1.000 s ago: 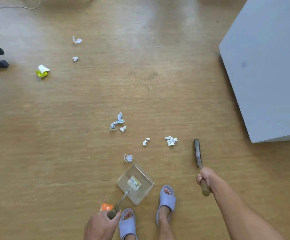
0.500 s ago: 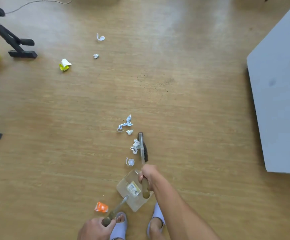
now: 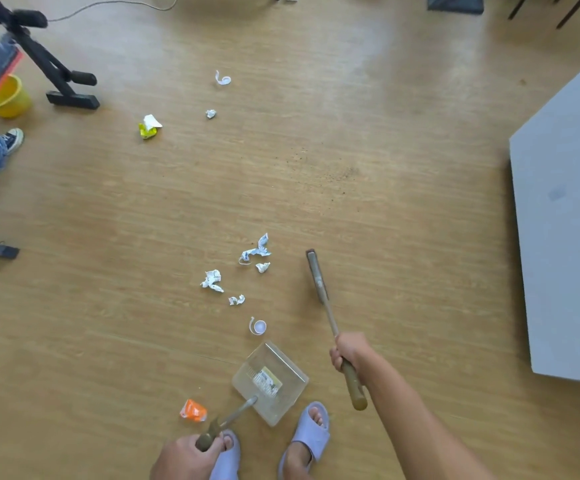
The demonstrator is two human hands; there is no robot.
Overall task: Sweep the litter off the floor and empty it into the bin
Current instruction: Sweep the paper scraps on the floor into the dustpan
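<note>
Crumpled white paper scraps (image 3: 211, 280) strewn on floor (image 3: 385, 133), clear dustpan (image 3: 270, 382) nearby, wooden-handled brush (image 3: 317, 276) alongside

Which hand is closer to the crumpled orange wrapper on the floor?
Left. The left hand, gripping the handle of the clear dustpan, is just below the crumpled orange wrapper in the picture. The right hand, gripping the wooden-handled brush, is far to the wrapper's right.

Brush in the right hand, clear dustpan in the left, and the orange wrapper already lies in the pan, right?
Not quite: the head view shows the orange wrapper on the floor beside the dustpan, not in it. The right hand does grip the brush, the left hand the dustpan.
</note>
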